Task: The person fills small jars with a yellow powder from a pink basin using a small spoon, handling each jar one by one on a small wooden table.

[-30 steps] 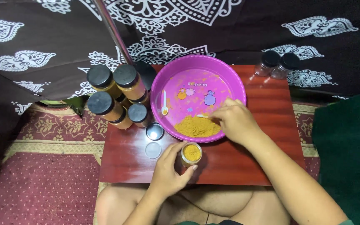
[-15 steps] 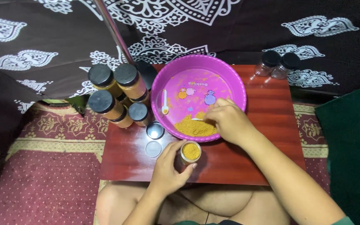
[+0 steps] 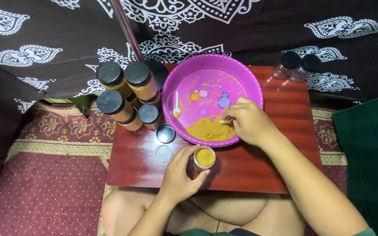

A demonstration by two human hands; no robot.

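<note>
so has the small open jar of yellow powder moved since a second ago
No. The small open jar of yellow powder sits at the same spot by the near rim of the round purple plastic bowl, held by the left hand.

On the desk, the bowl sits at the middle back with powder in its near side and a spoon at its left. Capped jars stand left of it, two lids before them. An open jar stands in front of the bowl, two jars behind right.
</note>
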